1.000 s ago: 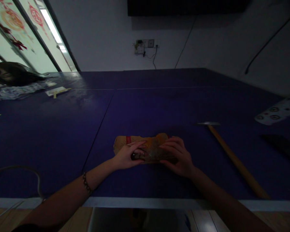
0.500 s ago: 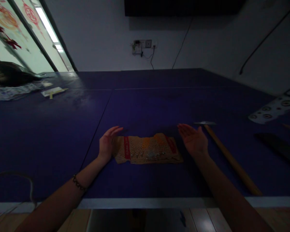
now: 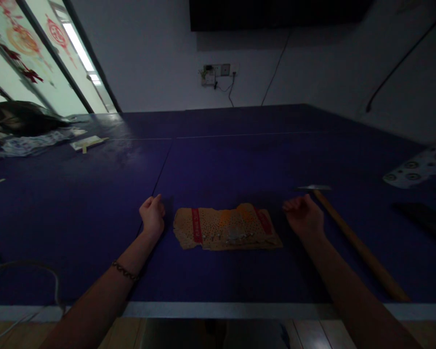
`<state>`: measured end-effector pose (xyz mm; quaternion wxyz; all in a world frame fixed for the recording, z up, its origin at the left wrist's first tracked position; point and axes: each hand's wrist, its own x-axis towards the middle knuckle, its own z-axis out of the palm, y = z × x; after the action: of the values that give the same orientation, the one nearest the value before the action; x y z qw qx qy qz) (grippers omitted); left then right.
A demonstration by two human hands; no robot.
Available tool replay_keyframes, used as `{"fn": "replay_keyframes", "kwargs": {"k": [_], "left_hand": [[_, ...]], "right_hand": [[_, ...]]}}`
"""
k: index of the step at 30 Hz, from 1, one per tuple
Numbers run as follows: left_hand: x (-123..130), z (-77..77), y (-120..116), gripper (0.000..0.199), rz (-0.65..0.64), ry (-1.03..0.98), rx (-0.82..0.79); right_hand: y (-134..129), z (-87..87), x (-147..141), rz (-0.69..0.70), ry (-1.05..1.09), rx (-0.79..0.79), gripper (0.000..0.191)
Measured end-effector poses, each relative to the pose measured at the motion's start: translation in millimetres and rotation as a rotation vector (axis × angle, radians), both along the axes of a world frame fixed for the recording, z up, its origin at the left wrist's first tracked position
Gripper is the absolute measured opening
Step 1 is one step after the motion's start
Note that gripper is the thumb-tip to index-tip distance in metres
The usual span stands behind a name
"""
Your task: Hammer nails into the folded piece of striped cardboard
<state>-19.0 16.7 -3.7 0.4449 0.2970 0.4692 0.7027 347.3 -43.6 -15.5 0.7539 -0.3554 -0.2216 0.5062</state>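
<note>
A torn piece of brown cardboard (image 3: 218,242) with red bands, dark dots and orange patches lies flat on the dark blue table (image 3: 218,167). Several small shiny bits, too small to name, rest on it beside a clear patch. My left hand (image 3: 152,215), wearing a bracelet on its wrist, is curled into a fist left of the cardboard, apart from it. To the cardboard's right my right hand (image 3: 304,216) is also closed, its fingers folded in and touching nothing I can see. Just beyond it lies a hammer (image 3: 356,242) with a long wooden handle.
At the right are a pale perforated panel with round rings (image 3: 417,167) and a dark flat object (image 3: 423,218). A dark bag (image 3: 23,118) sits at the far left. Pale cables (image 3: 54,281) cross the left front edge. Wall sockets (image 3: 220,70) are behind the table.
Both hands have gone from open fingers to fists. They have drawn outward, away from the cardboard's ends. The view has shifted slightly; the cardboard and hammer appear unmoved on the table.
</note>
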Motion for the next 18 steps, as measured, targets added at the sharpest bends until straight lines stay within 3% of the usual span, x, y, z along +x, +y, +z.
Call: {"fn": "replay_keyframes", "kwargs": {"k": [4,18], "left_hand": [[1.6,-0.5,-0.7,0.040,-0.005,0.009,-0.010],[-0.7,-7.7,1.4,0.033,0.005,0.041,-0.007]], "right_hand": [[-5.3,3.5,1.9,0.065,-0.013,0.013,0.047],[-1.2,-2.3,-3.8,0.174,-0.129,0.029,0.044]]}}
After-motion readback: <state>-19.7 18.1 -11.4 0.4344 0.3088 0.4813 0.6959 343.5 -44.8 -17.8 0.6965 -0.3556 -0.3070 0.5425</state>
